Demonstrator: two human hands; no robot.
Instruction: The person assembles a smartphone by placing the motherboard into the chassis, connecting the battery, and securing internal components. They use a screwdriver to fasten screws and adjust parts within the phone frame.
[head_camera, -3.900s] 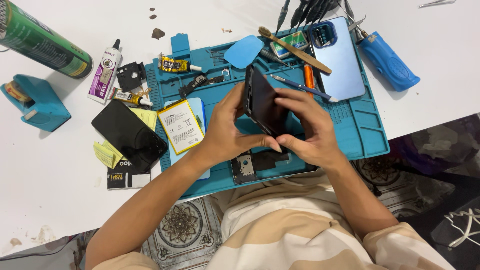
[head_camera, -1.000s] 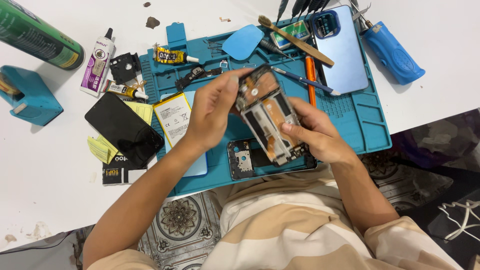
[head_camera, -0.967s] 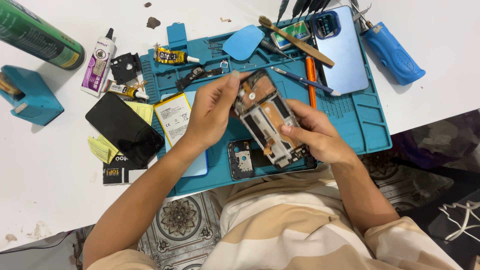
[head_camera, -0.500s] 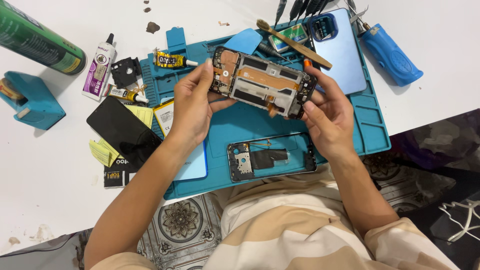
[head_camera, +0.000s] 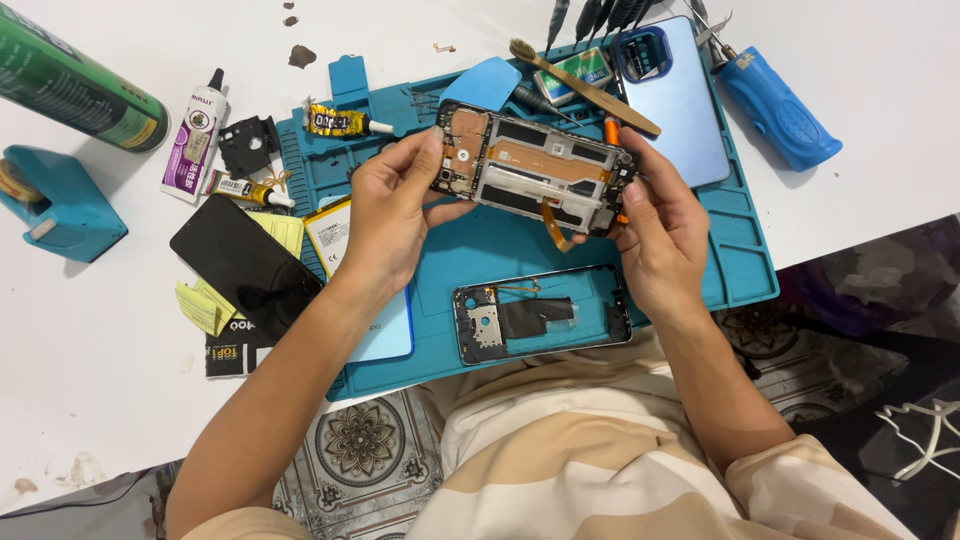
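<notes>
Above the teal repair mat (head_camera: 720, 270), both hands hold an opened phone chassis (head_camera: 535, 170) level, its inner side facing up, clear of the mat surface. The left hand (head_camera: 390, 215) grasps the camera end, thumb on the upper face and fingers beneath. The right hand (head_camera: 660, 225) grasps the opposite end in like manner. An orange flex cable (head_camera: 556, 225) hangs from the chassis's lower edge.

On the mat directly below lies a separate dark phone frame (head_camera: 540, 325), flat and untouched. A pale blue back cover (head_camera: 675, 100) rests at the mat's upper right corner, with a wooden-handled brush (head_camera: 585, 85) lying diagonally just beside it. A blue plastic pick (head_camera: 480, 82) lies on the mat's top edge.

On the white tabletop (head_camera: 100, 340) left of the mat: a black screen panel (head_camera: 240, 265), a white glue tube (head_camera: 197, 135), a green spray can (head_camera: 75, 90) and a teal holder (head_camera: 60, 205). A blue electric tool (head_camera: 780, 105) lies right of the mat.
</notes>
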